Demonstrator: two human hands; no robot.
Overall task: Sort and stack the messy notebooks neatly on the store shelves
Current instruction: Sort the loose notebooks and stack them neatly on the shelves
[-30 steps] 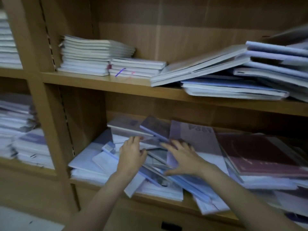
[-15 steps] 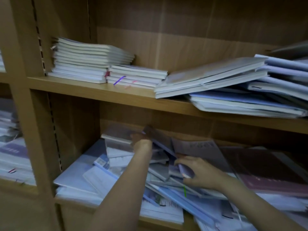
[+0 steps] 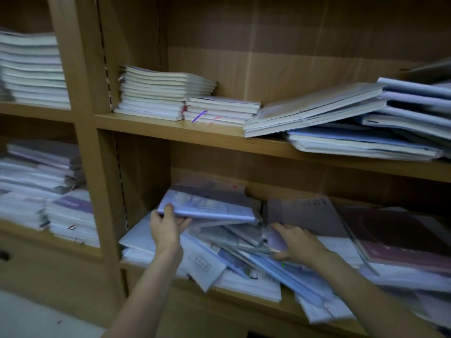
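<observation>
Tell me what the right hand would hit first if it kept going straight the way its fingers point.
The right hand points up and left into the lower shelf's messy pile. It would probably first meet the purple notebook that the left hand holds lifted, or the grey notebooks beneath it; depth is unclear.

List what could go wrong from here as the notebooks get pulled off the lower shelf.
1. The left hand grips a few notebooks by one corner; they may fan out and slip.
2. The loose pile already overhangs the lower shelf edge; pulling from it may send some to the floor.
3. The right hand pinches a purple cover, which might bend.
</observation>
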